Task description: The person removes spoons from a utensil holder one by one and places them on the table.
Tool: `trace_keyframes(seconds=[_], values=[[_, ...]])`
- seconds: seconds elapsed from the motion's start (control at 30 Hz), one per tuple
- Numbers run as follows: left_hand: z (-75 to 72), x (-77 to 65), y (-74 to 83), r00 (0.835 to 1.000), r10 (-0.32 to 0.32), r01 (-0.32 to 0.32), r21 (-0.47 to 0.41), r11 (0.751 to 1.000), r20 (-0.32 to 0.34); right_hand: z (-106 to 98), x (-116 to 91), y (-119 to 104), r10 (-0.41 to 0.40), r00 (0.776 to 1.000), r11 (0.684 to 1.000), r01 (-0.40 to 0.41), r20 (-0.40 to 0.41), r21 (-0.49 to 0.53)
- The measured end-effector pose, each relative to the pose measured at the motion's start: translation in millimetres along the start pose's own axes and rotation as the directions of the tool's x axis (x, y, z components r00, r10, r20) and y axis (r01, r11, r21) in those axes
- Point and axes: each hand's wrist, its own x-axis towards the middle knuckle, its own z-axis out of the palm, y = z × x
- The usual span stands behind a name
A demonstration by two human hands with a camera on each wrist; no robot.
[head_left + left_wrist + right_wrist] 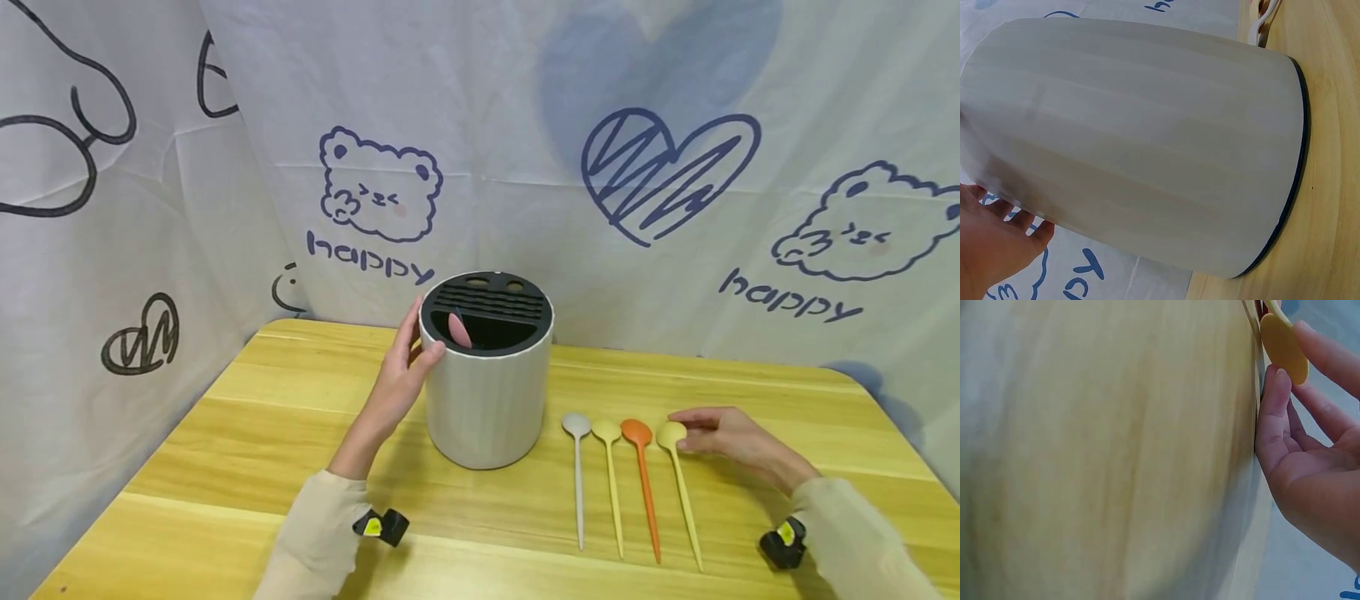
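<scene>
A ribbed off-white utensil holder [483, 408] with a black slotted lid [491, 302] stands upright on the table. Inside its wide front opening shows the head of a pink utensil [459, 332], its lower part hidden. My left hand [400, 377] rests against the holder's left side near the rim, fingers extended, thumb toward the front. At the right end of a row of spoons, my right hand [727, 435] pinches the bowl of a yellow spoon [684, 500] between thumb and fingers. Beside it lie an orange spoon [647, 492], another yellow spoon [613, 487] and a grey spoon [578, 483].
The wooden table [225, 475] reaches back to a white cloth [510, 125] printed with bears and hearts. More cloth hangs along the left. Each sleeve has a black wrist camera beside it.
</scene>
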Motion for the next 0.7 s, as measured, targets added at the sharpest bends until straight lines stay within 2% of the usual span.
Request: trace_keyframes(seconds=[0.27, 0.7], values=[[-0.7, 0.0, 0.0, 1.000, -0.003, 0.003, 0.004, 1.000, -0.001, 4.4, 1.9, 1.9, 0.003, 1.000, 1.000, -0.003, -0.021, -0.007], [-1.4, 1.0, -0.6, 1.000, 0.007, -0.007, -0.006, 1.000, 0.006, 6.5, 1.7, 0.8, -0.034, 0.998, 0.998, 0.037, -0.045, 0.058]])
